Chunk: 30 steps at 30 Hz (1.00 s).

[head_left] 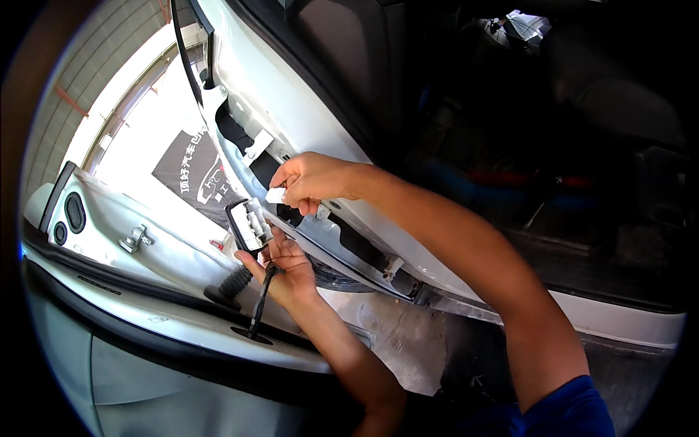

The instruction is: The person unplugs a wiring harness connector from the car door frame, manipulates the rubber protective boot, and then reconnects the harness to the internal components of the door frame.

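Observation:
My left hand (290, 271) is palm up in the gap between an open car door and the white car body. Its fingers and thumb grip a black-rimmed housing with white parts inside, which looks like an electrical connector (252, 224). Just above it, my right hand (313, 180) pinches a small white plastic piece (275, 195) between thumb and fingers. That piece is close to the housing's upper end; I cannot tell whether a wire joins them. A black door check strap (259, 302) passes right beside my left wrist.
The white door (175, 288) fills the lower left, with a ribbed black rubber boot (231, 285) and a metal hinge (135, 239) on it. White brackets (256, 148) line the body opening. The dark car interior (495, 146) lies at the right, with a door sill (619, 320) below.

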Available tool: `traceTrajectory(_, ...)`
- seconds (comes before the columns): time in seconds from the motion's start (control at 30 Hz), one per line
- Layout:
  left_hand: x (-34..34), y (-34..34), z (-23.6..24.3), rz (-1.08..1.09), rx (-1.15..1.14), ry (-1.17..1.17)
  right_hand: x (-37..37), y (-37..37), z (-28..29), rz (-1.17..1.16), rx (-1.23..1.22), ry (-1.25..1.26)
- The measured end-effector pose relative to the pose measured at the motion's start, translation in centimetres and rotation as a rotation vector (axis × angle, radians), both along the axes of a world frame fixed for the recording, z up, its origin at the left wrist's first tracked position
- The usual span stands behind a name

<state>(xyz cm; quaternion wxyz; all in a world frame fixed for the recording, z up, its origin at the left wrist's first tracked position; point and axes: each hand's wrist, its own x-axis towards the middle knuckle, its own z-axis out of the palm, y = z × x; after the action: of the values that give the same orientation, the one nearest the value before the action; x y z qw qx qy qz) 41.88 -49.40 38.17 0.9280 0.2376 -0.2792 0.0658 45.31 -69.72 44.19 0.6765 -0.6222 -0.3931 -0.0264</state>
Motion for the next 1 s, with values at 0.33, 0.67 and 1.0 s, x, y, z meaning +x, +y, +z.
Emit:
traceTrajectory(0.33, -0.7, -0.5, 0.3, -0.031, -0.028, 0.027, 0.5, -0.5, -0.4, 0.114, 0.038, 0.009)
traceTrajectory(0.67, 0.1, 0.1, -0.1, -0.057, 0.054, -0.069, -0.1, 1.1, -0.8, -0.061, 0.133, -0.096)
traceTrajectory(1.0, -0.3, -1.6, 0.6, -0.133, -0.012, -0.056, -0.9, 3.9, 0.4, -0.507, -0.019, -0.276)
